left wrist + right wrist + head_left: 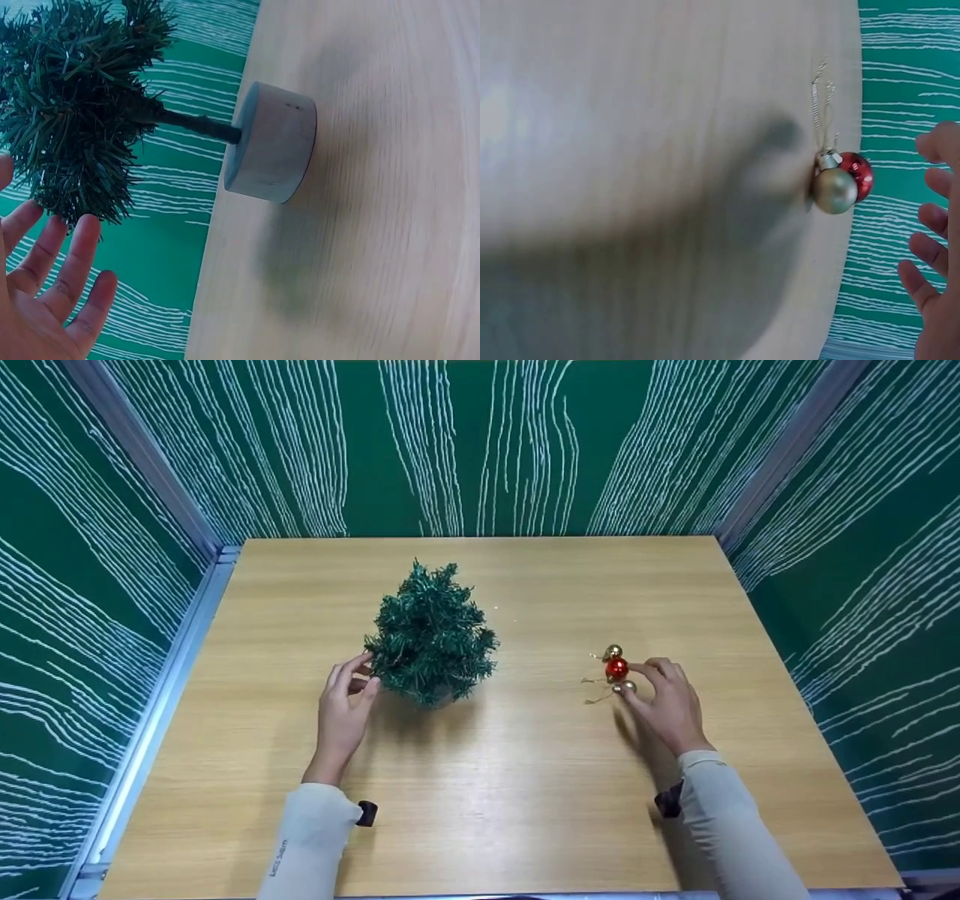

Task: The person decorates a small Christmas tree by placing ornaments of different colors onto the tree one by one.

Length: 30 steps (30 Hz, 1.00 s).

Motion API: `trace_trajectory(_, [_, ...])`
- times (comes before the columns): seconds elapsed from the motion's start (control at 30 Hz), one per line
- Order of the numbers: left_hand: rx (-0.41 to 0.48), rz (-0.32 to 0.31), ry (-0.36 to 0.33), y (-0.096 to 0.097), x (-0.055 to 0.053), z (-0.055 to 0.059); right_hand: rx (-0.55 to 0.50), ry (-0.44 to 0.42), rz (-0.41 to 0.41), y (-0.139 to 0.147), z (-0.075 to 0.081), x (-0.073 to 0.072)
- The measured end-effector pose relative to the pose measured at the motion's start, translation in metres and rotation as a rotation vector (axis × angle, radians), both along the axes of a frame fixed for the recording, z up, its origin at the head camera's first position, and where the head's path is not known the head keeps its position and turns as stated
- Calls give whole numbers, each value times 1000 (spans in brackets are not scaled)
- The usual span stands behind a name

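A small green artificial Christmas tree (431, 637) stands on the table, its thin trunk set in a pale round base (274, 142). My left hand (346, 709) is beside the tree's left side, fingers spread, the fingertips right at the lower branches. On the right lie several small baubles with gold cord loops: a shiny gold bauble (613, 651), a red bauble (616, 668) and a matte gold bauble (835, 190). My right hand (667, 701) hovers over them, thumb and fingers apart; in the right wrist view a gap shows between the fingers and the baubles.
The wooden table (525, 780) is enclosed at the back and sides by green walls (487, 450) with white wavy lines. A metal rail (161, 690) runs along the left edge. Both wrists carry a small black camera, and the sleeves are light grey.
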<state>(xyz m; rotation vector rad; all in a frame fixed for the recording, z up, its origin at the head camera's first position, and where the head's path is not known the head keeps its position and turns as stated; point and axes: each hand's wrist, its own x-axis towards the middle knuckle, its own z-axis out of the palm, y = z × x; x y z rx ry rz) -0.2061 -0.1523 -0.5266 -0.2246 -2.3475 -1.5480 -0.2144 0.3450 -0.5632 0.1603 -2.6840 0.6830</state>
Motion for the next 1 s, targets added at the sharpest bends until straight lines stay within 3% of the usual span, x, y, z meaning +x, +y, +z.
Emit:
trace_trajectory(0.53, [15, 42, 7, 3, 8, -2, 69, -72, -26, 7, -25, -5])
trace_trajectory(1.0, [21, 32, 19, 4, 9, -4, 196, -63, -39, 3, -24, -11])
